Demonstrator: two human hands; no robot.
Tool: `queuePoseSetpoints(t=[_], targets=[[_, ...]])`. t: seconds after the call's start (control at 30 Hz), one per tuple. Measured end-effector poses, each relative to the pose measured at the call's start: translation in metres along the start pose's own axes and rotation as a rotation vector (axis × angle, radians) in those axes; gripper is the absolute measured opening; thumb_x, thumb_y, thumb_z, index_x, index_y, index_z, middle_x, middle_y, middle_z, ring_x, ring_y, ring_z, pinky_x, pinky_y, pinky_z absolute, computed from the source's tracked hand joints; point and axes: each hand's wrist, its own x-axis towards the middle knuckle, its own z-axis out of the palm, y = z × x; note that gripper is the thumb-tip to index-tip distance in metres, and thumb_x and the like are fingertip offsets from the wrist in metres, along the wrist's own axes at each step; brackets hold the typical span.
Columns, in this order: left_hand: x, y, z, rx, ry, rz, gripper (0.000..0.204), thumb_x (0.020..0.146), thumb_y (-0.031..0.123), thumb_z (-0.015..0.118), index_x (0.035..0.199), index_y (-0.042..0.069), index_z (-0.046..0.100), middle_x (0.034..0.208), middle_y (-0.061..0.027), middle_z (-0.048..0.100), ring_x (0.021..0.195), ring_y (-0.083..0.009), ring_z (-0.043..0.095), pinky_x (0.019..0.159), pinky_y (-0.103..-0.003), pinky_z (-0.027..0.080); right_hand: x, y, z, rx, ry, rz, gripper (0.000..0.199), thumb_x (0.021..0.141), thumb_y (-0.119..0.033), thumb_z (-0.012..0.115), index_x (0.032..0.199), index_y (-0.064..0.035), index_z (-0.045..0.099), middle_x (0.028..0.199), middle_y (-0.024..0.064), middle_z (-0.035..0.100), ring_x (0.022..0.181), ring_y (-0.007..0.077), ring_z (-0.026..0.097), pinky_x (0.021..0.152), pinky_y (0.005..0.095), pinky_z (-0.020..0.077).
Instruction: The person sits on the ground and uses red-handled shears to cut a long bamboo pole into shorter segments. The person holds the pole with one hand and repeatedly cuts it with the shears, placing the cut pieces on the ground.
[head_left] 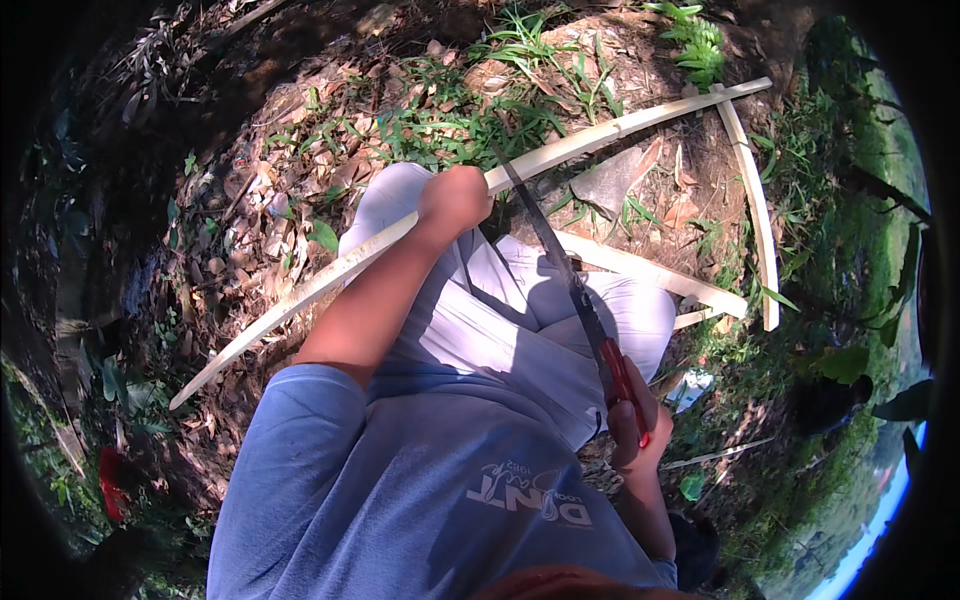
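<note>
1. Bamboo strip (330, 275), pale and long, runs as a bent diagonal across the frame, from its low end at the left middle up to its far end at the upper right; the curve may be partly the lens.
2. Left hand (455, 198) sits near the top centre of the frame, its grip wrapped fully round the bamboo strip about halfway along it. The left forearm reaches up to it from the blue shirt (400, 470) at the lower middle.
3. Saw (560, 265), a narrow dark blade with a red handle, stands steeply, its tip touching the bamboo strip just to the right of the left hand, so the two long axes cross at a sharp angle.
4. Right hand (635, 425), at the lower right of centre, has its grip clenched on the red handle. It lies well apart from the strip, low beside the thigh.
5. White trousers (520, 320) fill the centre under the blade; the knees point to the top of the frame.
6. More pale strips (755, 210) lie crossed on the leaf-strewn ground (260, 200) at the upper right, one nearly upright, one slanting below the knee.
</note>
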Motion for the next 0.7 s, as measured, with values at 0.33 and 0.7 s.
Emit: queuePoseSetpoints(t=[0.33, 0.7], targets=[[-0.003, -0.001, 0.013, 0.014, 0.187, 0.008, 0.021, 0.091, 0.017, 0.068, 0.1, 0.007, 0.083, 0.098, -0.0202, 0.082, 0.093, -0.0391, 0.081, 0.087, -0.048, 0.065, 0.201, 0.0, 0.138, 0.257, -0.009, -0.116, 0.043, 0.11, -0.019, 0.064, 0.149, -0.0015, 0.065, 0.089, 0.0062, 0.073, 0.07, 0.0069, 0.054, 0.067, 0.0268, 0.0483], [0.034, -0.033, -0.004, -0.237, -0.213, 0.19, 0.042, 0.087, 0.028, 0.074, 0.074, -0.012, 0.073, 0.064, -0.0224, 0.069, 0.06, -0.0349, 0.071, 0.07, -0.047, 0.059, 0.063, 0.047, 0.036, 0.089, -0.118, -0.004, 0.048, 0.105, -0.013, 0.061, 0.151, 0.0001, 0.063, 0.106, 0.014, 0.08, 0.077, 0.0128, 0.07, 0.075, 0.029, 0.0552]])
